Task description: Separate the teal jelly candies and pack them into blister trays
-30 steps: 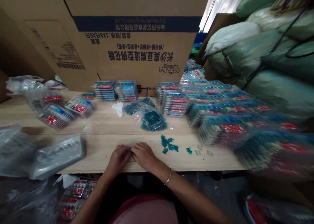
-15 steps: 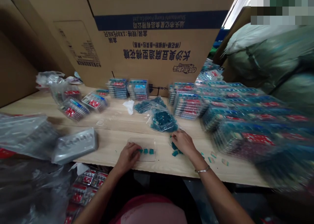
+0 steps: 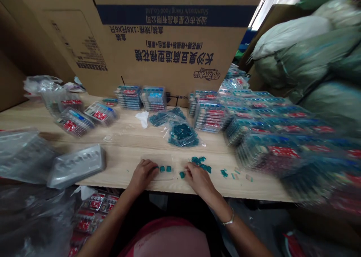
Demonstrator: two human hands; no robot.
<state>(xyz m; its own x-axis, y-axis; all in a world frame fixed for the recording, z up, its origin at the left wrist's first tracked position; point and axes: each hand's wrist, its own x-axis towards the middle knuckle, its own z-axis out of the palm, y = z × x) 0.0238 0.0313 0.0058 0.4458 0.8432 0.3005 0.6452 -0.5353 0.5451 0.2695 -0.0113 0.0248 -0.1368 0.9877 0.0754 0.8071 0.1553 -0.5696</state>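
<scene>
Left hand [image 3: 142, 177] palm down, fingers bent, tips turned toward right hand [image 3: 199, 179]. Right hand apart from it, palm down, fingers curled, tips pointing forward and left. Left forearm [image 3: 114, 214], right forearm [image 3: 221, 208] bare, angled inward.

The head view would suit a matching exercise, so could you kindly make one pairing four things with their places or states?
1. Left hand
2. Right hand
3. Grey tray
4. Cardboard box

A. showing upside-down printing
B. beside loose teal pieces
C. left of both hands
D. at the clear tray's left side

Pairs: 1-D, 2-B, 3-C, 4-A
</scene>
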